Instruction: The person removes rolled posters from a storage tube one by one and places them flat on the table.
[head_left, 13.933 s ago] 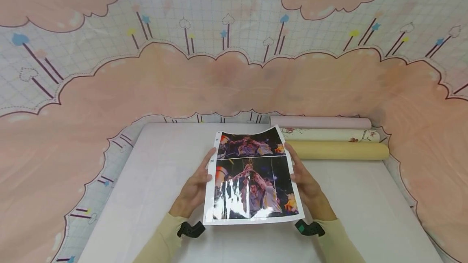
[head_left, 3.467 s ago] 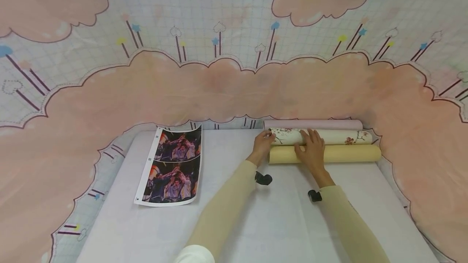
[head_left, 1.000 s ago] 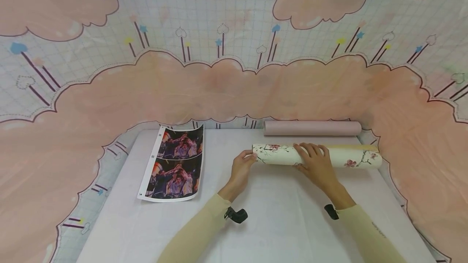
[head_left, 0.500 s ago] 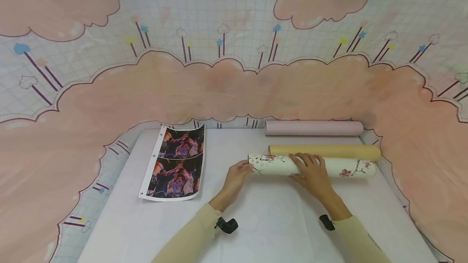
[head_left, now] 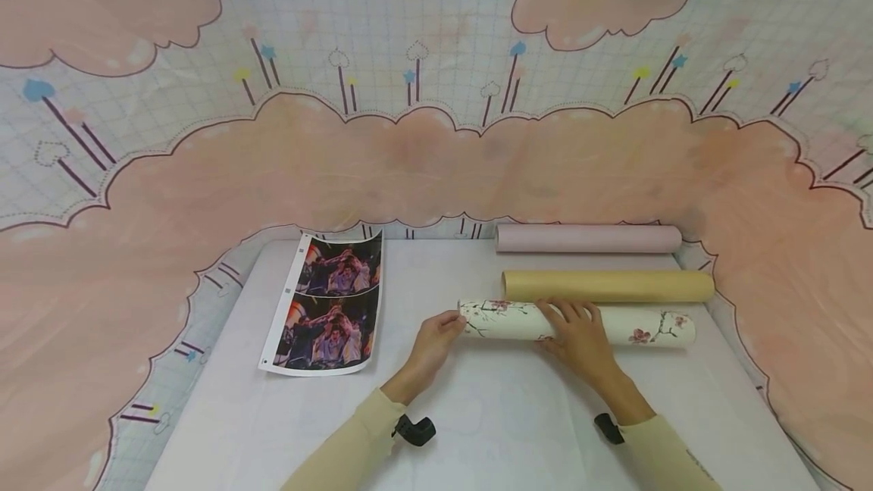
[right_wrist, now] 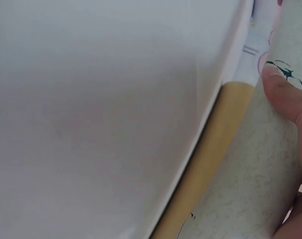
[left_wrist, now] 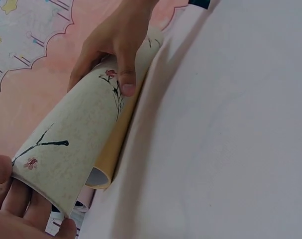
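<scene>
A cream wallpaper roll with a plum-blossom print lies crosswise in front of me. My left hand grips its left end; in the left wrist view the fingers reach into the hollow of the tube and the thumb side stays outside. Around the middle of the roll my right hand holds on, with its thumb along the near side in the right wrist view. Just behind is a yellow roll, which shows past the patterned one in both wrist views.
At the back of the white table a pale pink roll lies parallel to the others. A glossy sheet with two printed photos lies at the left, its edges curling up. A cloud-patterned cloth hangs behind the table.
Both hands have brought the patterned roll from between the pink and yellow rolls over the yellow one, toward me and slightly left. Earlier, both hands held the photo sheet, which now lies at the left.
</scene>
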Action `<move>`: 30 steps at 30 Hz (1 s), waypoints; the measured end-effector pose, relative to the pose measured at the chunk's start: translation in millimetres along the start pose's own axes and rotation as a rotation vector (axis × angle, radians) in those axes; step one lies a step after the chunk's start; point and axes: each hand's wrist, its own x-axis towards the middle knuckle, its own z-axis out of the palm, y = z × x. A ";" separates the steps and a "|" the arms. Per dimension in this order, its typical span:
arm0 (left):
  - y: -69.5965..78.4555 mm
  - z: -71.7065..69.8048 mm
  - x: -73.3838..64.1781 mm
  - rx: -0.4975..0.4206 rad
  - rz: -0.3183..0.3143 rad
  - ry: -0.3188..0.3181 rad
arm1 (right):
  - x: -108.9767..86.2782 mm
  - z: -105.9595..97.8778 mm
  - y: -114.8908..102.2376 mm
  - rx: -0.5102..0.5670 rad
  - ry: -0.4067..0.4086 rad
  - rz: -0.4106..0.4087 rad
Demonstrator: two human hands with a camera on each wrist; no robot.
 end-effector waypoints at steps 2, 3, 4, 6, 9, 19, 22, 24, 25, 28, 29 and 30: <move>-0.8 -1.7 -1.0 0.006 0.002 0.008 | -0.9 0.3 -1.5 0.005 -0.003 0.000; -0.9 -2.5 -1.4 0.009 0.002 0.010 | -1.4 0.4 -2.2 0.008 -0.003 -0.001; -0.8 -3.1 -2.0 0.012 -0.001 0.013 | -1.9 0.4 -2.8 0.012 -0.005 0.001; -0.7 -4.2 -3.0 0.022 -0.007 0.025 | -2.6 0.4 -3.9 0.015 -0.014 0.004; -1.5 -5.6 -3.5 0.050 -0.012 0.055 | -3.0 0.4 -5.1 0.017 -0.031 0.010; -0.8 -16.6 -8.4 0.113 0.024 0.135 | -3.8 -1.6 -7.2 0.012 -0.032 0.022; -0.1 -21.4 -9.9 0.112 0.027 0.148 | -4.1 -1.7 -7.4 0.011 -0.034 0.029; -0.9 -23.8 -10.3 0.117 0.025 0.157 | -4.1 -1.9 -8.0 0.007 -0.033 0.031; -1.2 -24.7 -10.6 0.118 0.021 0.159 | -4.2 -1.9 -8.2 0.007 -0.032 0.031; -0.9 -26.2 -11.5 0.118 0.007 0.169 | -4.7 -1.9 -9.3 0.008 -0.023 0.027; -0.9 -26.2 -11.5 0.110 0.000 0.168 | -4.9 -2.1 -9.8 0.012 -0.018 0.026; -0.2 -26.2 -11.9 0.103 -0.005 0.164 | -5.1 -1.8 -10.0 0.016 -0.013 0.027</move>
